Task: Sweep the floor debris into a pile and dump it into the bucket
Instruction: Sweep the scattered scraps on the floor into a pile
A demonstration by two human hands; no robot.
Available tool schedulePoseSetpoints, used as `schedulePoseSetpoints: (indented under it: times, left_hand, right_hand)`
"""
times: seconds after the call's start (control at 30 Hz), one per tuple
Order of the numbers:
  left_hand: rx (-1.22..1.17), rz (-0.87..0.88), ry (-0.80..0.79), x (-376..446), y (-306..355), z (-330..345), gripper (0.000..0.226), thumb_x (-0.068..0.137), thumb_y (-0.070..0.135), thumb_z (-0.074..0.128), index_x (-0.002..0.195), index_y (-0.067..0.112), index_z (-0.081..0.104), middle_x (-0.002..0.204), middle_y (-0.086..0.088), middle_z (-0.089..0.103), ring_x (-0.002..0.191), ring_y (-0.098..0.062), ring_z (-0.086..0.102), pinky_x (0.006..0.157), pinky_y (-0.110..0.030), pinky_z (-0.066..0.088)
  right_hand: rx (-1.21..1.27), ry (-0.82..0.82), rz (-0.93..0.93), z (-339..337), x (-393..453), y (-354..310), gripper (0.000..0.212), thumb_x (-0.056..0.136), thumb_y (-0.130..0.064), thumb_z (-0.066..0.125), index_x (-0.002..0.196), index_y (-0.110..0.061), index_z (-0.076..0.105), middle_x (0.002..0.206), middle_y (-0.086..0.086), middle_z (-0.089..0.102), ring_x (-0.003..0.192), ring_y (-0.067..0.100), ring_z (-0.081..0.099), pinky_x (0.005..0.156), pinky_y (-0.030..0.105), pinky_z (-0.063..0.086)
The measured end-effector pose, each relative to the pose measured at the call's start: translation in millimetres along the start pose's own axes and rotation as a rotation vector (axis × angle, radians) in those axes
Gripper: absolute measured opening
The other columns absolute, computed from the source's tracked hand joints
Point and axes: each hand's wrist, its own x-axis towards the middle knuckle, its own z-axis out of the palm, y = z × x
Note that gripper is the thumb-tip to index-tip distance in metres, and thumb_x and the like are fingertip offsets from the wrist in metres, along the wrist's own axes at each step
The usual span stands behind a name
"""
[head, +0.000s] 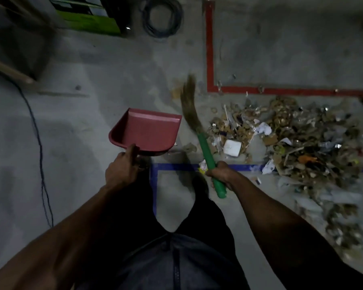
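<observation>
At far left a dark cable (37, 130) trails over the concrete floor (92, 84). The left hand (122, 168) grips the handle of the red dustpan (147, 130), which looks empty and raised. The right hand (219, 173) has its fingers wrapped round the green handle of the broom (197, 126), bristles blurred beside the debris pile (291, 139). Gathering seems mostly done, with stray scraps near the red tape (210, 49). Next, the pan must sit flat against the pile's edge. No bucket is in view.

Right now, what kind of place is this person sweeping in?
Probably a workshop or storeroom: a bare concrete floor marked with red tape and blue tape, a coil of cable lying on it, and a debris pile.
</observation>
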Motion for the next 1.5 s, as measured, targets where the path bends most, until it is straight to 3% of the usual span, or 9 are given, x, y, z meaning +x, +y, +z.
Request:
schedulePoseSetpoints:
  times: [0.1,0.2,0.33,0.57,0.7,0.83,1.07,1.23,1.5]
  left_hand:
    - [0.047,0.096,-0.043,25.5,-29.0,-13.7,0.06,0.083,0.043,0.022,0.14,0.027,0.03,0.103,-0.019,0.057,0.083,-0.041,0.058,0.065,-0.04,0.04]
    - [0.075,0.132,-0.072,45.5,-46.0,-24.2,0.044,0.094,0.032,0.032,0.137,0.025,0.035,0.1,-0.019,0.057,0.079,-0.04,0.056,0.064,-0.039,0.038]
    - [0.119,0.145,-0.115,63.4,-60.6,-28.0,0.044,0.097,0.026,0.038,0.141,0.023,0.032,0.098,-0.019,0.056,0.072,-0.034,0.05,0.063,-0.039,0.037]
    - [0.153,0.166,-0.15,66.9,-70.2,-36.5,0.05,0.087,0.036,0.027,0.135,0.023,0.035,0.088,-0.013,0.05,0.068,-0.032,0.047,0.061,-0.039,0.038]
    - [0.16,0.087,-0.117,51.6,-74.3,-42.8,0.036,0.094,0.023,0.039,0.13,0.018,0.038,0.087,-0.017,0.051,0.069,-0.037,0.049,0.061,-0.042,0.038]
    - [0.158,-0.025,-0.085,21.3,-73.1,-38.8,0.039,0.094,0.022,0.04,0.133,0.021,0.037,0.103,-0.023,0.055,0.083,-0.045,0.057,0.07,-0.046,0.043]
    - [0.078,-0.172,0.051,-60.7,-57.1,-4.3,0.03,0.097,0.021,0.036,0.125,0.014,0.043,0.091,-0.02,0.054,0.071,-0.031,0.046,0.062,-0.041,0.036]
    - [0.074,-0.298,0.083,-116.2,-60.7,18.5,0.027,0.091,0.019,0.04,0.117,0.024,0.043,0.091,-0.016,0.057,0.07,-0.032,0.051,0.06,-0.038,0.041]
    - [0.083,-0.366,0.078,-147.7,-77.3,34.8,0.04,0.083,0.014,0.042,0.12,0.027,0.05,0.1,-0.014,0.062,0.078,-0.034,0.059,0.06,-0.036,0.045]
  right_hand:
    - [-0.015,0.016,0.107,13.8,7.1,-15.3,0.021,0.086,0.008,0.059,0.092,-0.002,0.042,0.076,0.02,0.052,0.06,0.03,0.057,0.051,0.039,0.054]
    - [-0.043,0.076,0.184,27.9,23.7,-29.6,0.032,0.08,0.011,0.054,0.108,0.0,0.043,0.081,0.021,0.053,0.069,0.034,0.064,0.071,0.048,0.059]
    - [-0.086,0.105,0.177,43.3,35.4,-40.6,0.067,0.087,-0.003,0.052,0.145,-0.022,0.024,0.091,0.018,0.052,0.062,0.027,0.059,0.048,0.03,0.049]
    - [-0.252,0.192,0.117,58.0,2.4,-12.1,0.07,0.098,-0.027,0.047,0.152,-0.047,0.006,0.103,0.012,0.057,0.074,0.027,0.063,0.047,0.027,0.05]
    - [-0.234,0.222,0.047,60.8,-31.8,15.9,0.067,0.1,-0.034,0.046,0.152,-0.046,0.006,0.107,0.013,0.058,0.075,0.029,0.064,0.054,0.037,0.059]
    - [-0.198,0.218,-0.044,54.7,-49.9,45.2,0.066,0.1,-0.035,0.046,0.152,-0.047,0.007,0.104,0.012,0.061,0.072,0.031,0.063,0.042,0.029,0.051]
    - [-0.21,0.129,-0.228,37.6,-52.1,82.3,0.068,0.099,-0.032,0.047,0.151,-0.05,0.007,0.097,0.015,0.062,0.063,0.028,0.061,0.041,0.026,0.047]
    - [-0.317,0.019,-0.308,49.7,-59.4,88.7,0.075,0.093,-0.025,0.049,0.152,-0.048,0.007,0.094,0.014,0.064,0.062,0.028,0.063,0.051,0.036,0.057]
    - [-0.555,-0.132,-0.439,110.6,-52.9,67.3,0.071,0.085,-0.016,0.048,0.148,-0.04,0.026,0.095,0.016,0.067,0.059,0.032,0.068,0.049,0.032,0.057]
